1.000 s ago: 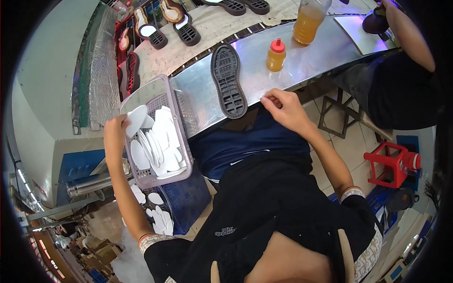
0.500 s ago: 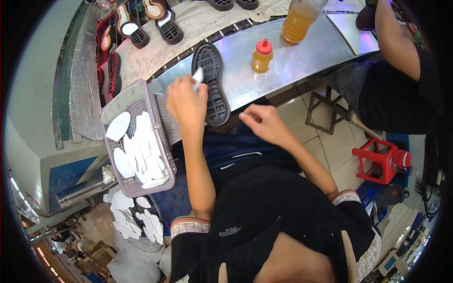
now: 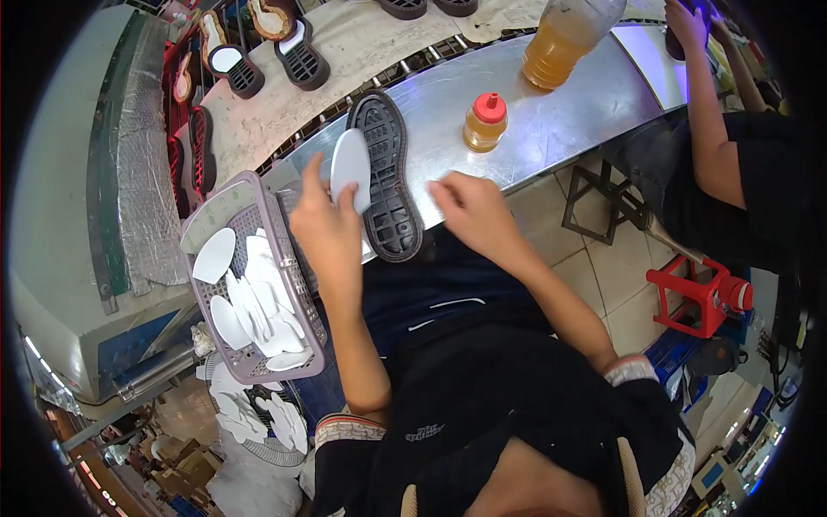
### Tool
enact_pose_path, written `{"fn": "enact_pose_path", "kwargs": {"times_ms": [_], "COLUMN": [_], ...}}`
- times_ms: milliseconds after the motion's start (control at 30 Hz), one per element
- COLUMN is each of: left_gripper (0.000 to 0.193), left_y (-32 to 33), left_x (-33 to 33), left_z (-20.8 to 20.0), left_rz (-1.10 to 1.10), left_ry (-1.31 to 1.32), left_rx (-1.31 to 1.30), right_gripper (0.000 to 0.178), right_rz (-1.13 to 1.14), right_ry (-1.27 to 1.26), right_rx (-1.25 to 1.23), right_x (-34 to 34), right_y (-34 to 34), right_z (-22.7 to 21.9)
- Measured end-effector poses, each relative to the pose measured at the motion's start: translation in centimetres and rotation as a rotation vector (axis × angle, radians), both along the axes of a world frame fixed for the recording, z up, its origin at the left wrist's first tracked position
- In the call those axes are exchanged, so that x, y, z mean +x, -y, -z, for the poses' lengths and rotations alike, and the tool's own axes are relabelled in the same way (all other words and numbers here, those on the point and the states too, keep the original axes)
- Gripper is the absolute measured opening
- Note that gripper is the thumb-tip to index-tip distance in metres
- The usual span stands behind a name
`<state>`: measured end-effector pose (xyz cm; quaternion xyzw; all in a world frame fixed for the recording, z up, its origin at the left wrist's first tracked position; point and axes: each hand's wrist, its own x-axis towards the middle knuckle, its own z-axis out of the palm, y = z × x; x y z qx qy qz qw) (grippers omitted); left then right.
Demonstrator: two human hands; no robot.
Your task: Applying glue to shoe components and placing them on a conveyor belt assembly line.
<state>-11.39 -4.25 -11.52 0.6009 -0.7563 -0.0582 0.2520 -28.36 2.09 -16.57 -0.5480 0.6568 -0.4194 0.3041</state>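
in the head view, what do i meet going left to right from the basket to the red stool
Basket → left hand → white pad → sole → right hand → large bottle → red stool

White pad [image 3: 351, 159] (oval) — by black sole [image 3: 389, 172]

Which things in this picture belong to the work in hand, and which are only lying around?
In the work:
white oval pad, held by the left hand
black sole on the metal table
basket of similar white pads, likely the supply
perhaps the red-capped bottle

Apparently just lying about:
red stool at right
cardboard boxes at lower left
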Motion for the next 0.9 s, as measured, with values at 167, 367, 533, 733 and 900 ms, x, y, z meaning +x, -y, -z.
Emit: {"fn": "enact_pose_path", "kwargs": {"times_ms": [167, 367, 533, 733, 900], "left_gripper": [0.029, 0.027, 0.026, 0.026, 0.028], "left_y": [5.5, 8.3, 7.5, 6.9, 6.6], "left_x": [0.5, -1.0, -0.7, -0.2, -0.3], "left_z": [1.9, 3.4, 3.1, 2.8, 3.3], "left_rz": [-0.054, -0.026, -0.050, -0.068, -0.051], "left_ry": [-0.669, -0.223, -0.018, -0.087, -0.113], "left_rx": [0.284, 0.319, 0.245, 0.312, 0.252], "right_gripper": [0.035, 0.035, 0.031, 0.030, 0.022], "right_rz": [-0.084, 0.079, 0.060, -0.061, -0.017], "right_ry": [-0.440, -0.264, -0.301, -0.261, -0.015], "right_rx": [0.146, 0.126, -0.018, 0.058, 0.004], "right_x": [4.9, 5.4, 5.5, 4.5, 3.9], "right_y": [4.0, 3.0, 2.8, 2.9, 1.8], "right_z": [-1.1, 0.1, 0.6, -0.1, 0.7]}}
